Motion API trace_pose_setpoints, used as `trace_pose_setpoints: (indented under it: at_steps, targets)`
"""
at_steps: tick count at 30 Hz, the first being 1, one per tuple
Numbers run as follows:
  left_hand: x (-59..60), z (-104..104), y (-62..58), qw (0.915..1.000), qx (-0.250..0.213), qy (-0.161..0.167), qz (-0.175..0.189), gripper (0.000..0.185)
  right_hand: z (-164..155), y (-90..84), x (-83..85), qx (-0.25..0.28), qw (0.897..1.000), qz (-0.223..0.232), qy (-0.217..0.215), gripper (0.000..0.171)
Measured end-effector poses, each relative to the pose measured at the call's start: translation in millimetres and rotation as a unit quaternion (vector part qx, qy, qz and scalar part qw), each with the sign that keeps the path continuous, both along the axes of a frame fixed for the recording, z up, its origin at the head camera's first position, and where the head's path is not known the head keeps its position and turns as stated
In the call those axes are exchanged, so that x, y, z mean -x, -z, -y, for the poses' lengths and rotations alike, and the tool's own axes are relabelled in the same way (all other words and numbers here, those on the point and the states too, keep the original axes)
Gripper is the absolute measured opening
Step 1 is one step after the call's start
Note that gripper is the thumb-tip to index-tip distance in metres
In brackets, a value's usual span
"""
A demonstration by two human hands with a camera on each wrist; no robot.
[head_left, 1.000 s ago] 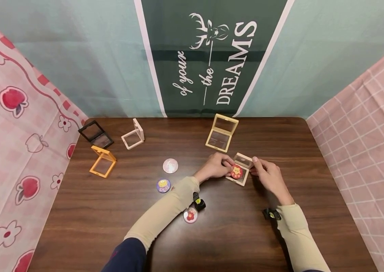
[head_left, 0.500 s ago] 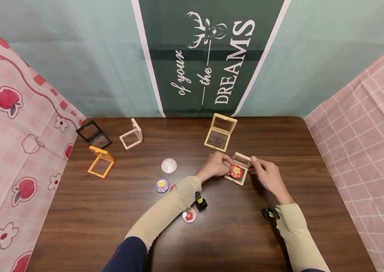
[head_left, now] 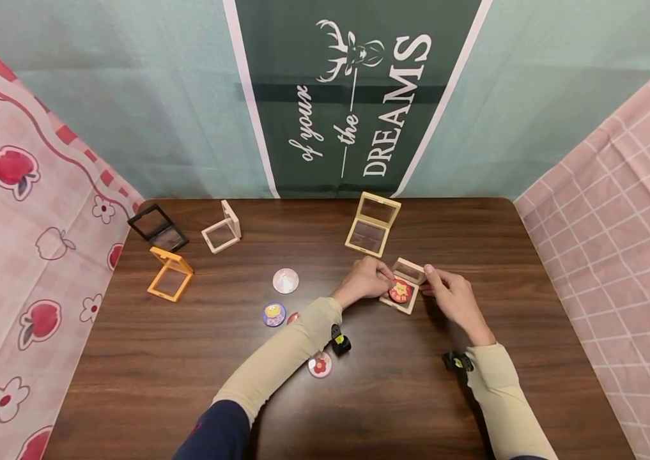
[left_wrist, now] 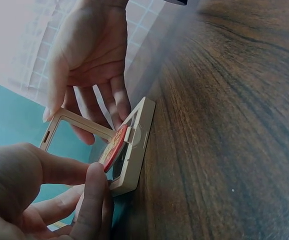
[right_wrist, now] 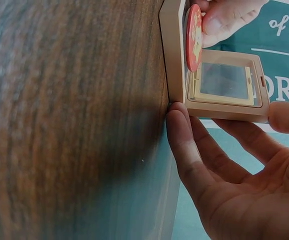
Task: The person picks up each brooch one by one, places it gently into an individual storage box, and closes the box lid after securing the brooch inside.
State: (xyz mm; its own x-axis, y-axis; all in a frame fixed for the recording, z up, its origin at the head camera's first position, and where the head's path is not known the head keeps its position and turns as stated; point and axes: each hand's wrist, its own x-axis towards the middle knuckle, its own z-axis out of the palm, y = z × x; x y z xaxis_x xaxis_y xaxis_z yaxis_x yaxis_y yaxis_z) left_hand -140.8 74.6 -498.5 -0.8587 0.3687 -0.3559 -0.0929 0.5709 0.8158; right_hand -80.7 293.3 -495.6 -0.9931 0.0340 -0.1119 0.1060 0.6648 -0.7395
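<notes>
While both hands worked at the middle of the dark wooden table (head_left: 394, 390), we judged the step in hand to be seating the round red badge with a yellow figure (head_left: 401, 291) in the small beige hinged display frame (head_left: 415, 271). The left hand (head_left: 366, 280) pinched the badge by its edge between thumb and fingertips (left_wrist: 95, 186), holding it tilted against the frame's lower half rather than flat in it. The right hand (head_left: 451, 297) steadied the frame, fingers (right_wrist: 184, 145) curled at its hinge side and thumb on the raised lid, which stood open at an angle. The frame rested on the table between the two hands.

A second, larger beige frame (head_left: 372, 223) lay open just behind. Well apart to the left stood a white frame (head_left: 224, 228), a black frame (head_left: 157, 227) and an orange frame (head_left: 171, 273). Three more round badges lay near the left forearm: a pale one (head_left: 286, 280), a purple one (head_left: 275, 314) and a white one with a red flower (head_left: 320, 365).

We judged that the next move called for laying the badge flat and centred, then lowering the lid without shifting it.
</notes>
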Motion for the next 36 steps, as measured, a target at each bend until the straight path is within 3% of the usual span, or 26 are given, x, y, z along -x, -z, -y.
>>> trace_pose_setpoints:
  at_steps: [15,30,36]
  targets:
    - [-0.7,-2.0,0.9,0.9987,0.048,-0.002,-0.020,0.005,-0.4,1.6,-0.1,0.002,1.000,0.007,0.004,0.064]
    - [-0.7,-0.4,-1.0,0.9995,0.029,-0.002,-0.011,0.003,-1.5,0.9,1.9,0.000,1.000,0.008,-0.002,0.065]
    - [-2.6,4.5,-2.9,0.9983,0.044,0.028,-0.026,0.035,-2.4,2.0,2.6,0.004,1.000,0.006,-0.003,0.064]
